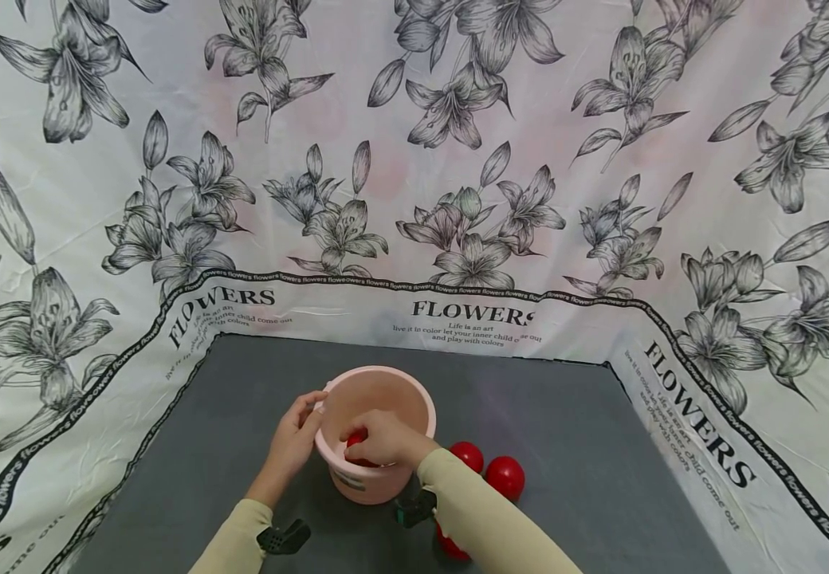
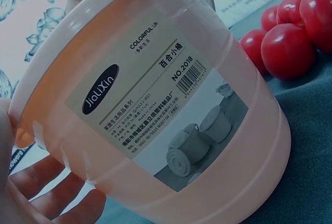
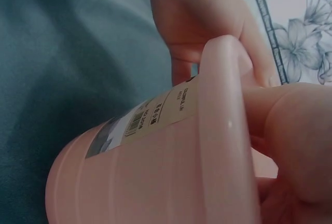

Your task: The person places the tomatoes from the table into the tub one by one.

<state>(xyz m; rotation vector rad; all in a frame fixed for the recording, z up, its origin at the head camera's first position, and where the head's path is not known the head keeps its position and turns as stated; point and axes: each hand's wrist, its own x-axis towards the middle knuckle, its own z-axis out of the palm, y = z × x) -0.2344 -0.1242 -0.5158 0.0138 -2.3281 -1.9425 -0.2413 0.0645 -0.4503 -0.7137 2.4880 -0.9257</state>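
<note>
Pale yellow sleeves (image 1: pixel 489 510) of smooth fabric cross the near side of the grey surface (image 1: pixel 565 462), cut off by the frame, as is the surface's near edge. Between its left and right edges, well short of the far edge, stands a pink plastic bucket (image 1: pixel 379 485): round, rolled rim, ribbed wall, printed label (image 2: pixel 155 99); the label's small print is hard to read. The left hand (image 1: pixel 294 437) is closed over the rim's left side, thumb and fingers gripping the wall. The right hand (image 1: pixel 383 437) is inside the bucket, fingers curled round a red object (image 1: pixel 359 438), mostly concealed by them. Glossy red spheres (image 1: pixel 505 477) lie right of the bucket; one nearer the near edge is partly covered by the right sleeve. They overlap in the left wrist view; exact count undetermined.
</note>
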